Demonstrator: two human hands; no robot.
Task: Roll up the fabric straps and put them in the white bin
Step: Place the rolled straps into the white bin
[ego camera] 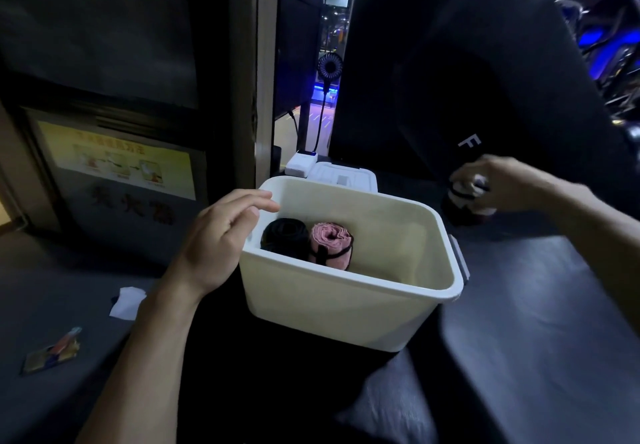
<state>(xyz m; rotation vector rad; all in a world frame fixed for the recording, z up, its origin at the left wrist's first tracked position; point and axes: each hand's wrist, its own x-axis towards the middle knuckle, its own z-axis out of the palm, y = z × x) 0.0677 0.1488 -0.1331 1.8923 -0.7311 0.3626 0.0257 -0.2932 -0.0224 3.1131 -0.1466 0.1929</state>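
Straps: a black roll and a pink roll already sit in the white bin. Left hand hovers relaxed, fingers loose, over the rim. Right hand grips another strap, not yet binned.

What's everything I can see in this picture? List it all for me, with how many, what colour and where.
white bin: one, white, centre, in front of the person
black roll: one, black, inside the bin, at its left wall
pink roll: one, pink with a black band, inside the bin, touching the black roll
strap bundle: one, dark and white, right of the bin, under the right hand
white lid: one, white, behind the bin
small white box: one, white, behind the bin, left of the lid
small fan: one, black, background centre
white tissue: one, white, on the surface at left
yellow sign: one, yellow, left panel
left hand: one, over the bin's left rim, fingers relaxed
right hand: one, gripping the strap bundle
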